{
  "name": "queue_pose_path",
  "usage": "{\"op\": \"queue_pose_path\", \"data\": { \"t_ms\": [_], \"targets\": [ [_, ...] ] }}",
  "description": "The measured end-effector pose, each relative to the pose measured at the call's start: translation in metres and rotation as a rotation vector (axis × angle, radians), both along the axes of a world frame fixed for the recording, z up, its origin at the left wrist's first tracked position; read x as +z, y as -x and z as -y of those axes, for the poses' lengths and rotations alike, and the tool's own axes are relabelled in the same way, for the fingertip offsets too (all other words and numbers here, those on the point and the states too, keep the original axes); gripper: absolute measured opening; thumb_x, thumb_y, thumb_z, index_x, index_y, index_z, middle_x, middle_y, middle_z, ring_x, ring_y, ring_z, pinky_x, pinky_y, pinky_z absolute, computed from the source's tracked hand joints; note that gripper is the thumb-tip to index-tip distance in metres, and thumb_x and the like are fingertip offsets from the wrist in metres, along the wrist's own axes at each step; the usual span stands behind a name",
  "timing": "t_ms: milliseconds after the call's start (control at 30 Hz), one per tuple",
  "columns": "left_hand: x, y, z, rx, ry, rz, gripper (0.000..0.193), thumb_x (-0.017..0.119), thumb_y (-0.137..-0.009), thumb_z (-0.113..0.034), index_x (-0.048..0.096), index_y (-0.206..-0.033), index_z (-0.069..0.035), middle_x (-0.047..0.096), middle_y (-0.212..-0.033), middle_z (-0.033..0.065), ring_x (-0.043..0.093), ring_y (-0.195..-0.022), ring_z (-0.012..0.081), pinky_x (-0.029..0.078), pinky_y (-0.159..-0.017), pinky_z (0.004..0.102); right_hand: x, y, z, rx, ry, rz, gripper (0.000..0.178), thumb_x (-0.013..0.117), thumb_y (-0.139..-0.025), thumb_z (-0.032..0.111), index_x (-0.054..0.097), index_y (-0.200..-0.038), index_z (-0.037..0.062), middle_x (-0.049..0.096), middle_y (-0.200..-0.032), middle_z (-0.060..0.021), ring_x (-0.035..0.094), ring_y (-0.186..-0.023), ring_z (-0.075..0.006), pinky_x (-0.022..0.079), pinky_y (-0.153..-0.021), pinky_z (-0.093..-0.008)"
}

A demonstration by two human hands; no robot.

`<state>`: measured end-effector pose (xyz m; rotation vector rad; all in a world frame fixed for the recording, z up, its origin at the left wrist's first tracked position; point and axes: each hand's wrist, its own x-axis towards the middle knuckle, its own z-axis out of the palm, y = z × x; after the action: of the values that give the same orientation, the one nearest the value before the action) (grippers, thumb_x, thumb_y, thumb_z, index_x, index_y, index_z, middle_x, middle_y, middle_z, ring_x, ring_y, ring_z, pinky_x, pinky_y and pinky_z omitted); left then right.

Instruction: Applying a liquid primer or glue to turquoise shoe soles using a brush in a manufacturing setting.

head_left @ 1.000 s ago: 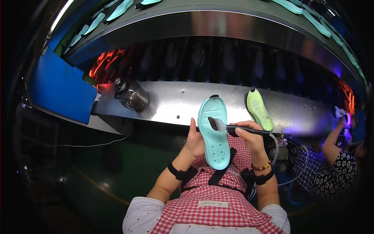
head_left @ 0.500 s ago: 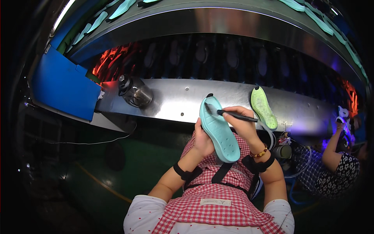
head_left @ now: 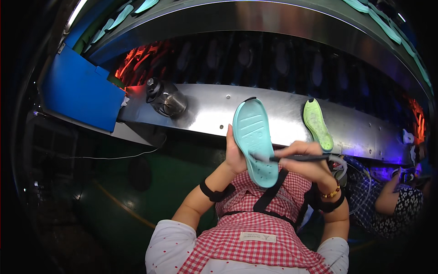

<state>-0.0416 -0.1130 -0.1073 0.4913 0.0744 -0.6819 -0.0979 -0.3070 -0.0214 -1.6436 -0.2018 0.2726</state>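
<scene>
A light-blue shoe sole with a black tip stands tilted in front of me, its inner face toward me. Along its left edge my left hand grips it, fingers mostly hidden behind. My right hand is closed round a black-handled brush with a thin clear hose at its rear end. The blurred bristles touch the sole's lower, holed part. A yellow-green sole with a black tip lies on the metal ledge, beyond my right hand.
A dark clear jug stands on the ledge at left, by a blue panel. Behind the ledge is a dark machine opening with rows of soles and red glowing ends. More light-blue soles lie above. Another person sits at far right.
My right hand has moved the brush from the sole's upper end down to its lower part. The sole now stands a little more upright, and the whole view has shifted slightly.
</scene>
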Motion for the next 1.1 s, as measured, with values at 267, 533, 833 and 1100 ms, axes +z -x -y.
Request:
{"op": "queue_pose_path", "data": {
  "t_ms": [267,533,833,1100],
  "targets": [
    [0.023,0.007,0.007,-0.083,0.274,0.105,0.075,0.019,-0.082,-0.065,0.037,-0.127,-0.008,0.046,-0.121,0.0147,0.048,-0.109,0.0294,0.041,-0.092,0.0425,0.015,-0.008,-0.02,0.148,-0.039,0.281,0.02,0.067,-0.07,0.005,0.066,-0.09,0.0028,0.063,-0.08,-0.0097,0.059,-0.071,-0.013,0.046,-0.064,-0.0231],
    [0.036,0.003,0.005,-0.003,0.148,0.212,0.083,0.012,-0.079,-0.07,0.038,-0.124,-0.005,0.055,-0.106,0.0172,0.058,-0.091,0.029,0.047,-0.082,0.0418,0.019,-0.008,-0.012,0.167,-0.023,0.266,0.024,0.067,-0.069,-0.001,0.065,-0.093,0.0014,0.064,-0.085,-0.0114,0.061,-0.08,-0.0151,0.048,-0.071,-0.025],
    [0.057,-0.008,0.003,0.344,0.063,0.204,0.084,0.015,-0.077,-0.071,0.046,-0.116,-0.003,0.057,-0.096,0.0188,0.057,-0.079,0.0307,0.048,-0.071,0.0428,0.008,-0.003,-0.006,0.171,-0.06,0.345,0.023,0.068,-0.068,0.0,0.065,-0.091,0.0015,0.065,-0.091,-0.0129,0.061,-0.081,-0.0178,0.048,-0.074,-0.0272],
    [0.068,-0.013,-0.005,0.438,0.04,0.31,0.09,0.012,-0.075,-0.075,0.045,-0.115,-0.001,0.056,-0.095,0.0184,0.058,-0.08,0.0306,0.048,-0.069,0.0418,0.005,0.0,-0.005,0.042,-0.078,0.274,0.023,0.069,-0.066,0.0,0.066,-0.089,0.0022,0.065,-0.091,-0.0118,0.061,-0.081,-0.0189,0.047,-0.074,-0.0281]
  ]
}}
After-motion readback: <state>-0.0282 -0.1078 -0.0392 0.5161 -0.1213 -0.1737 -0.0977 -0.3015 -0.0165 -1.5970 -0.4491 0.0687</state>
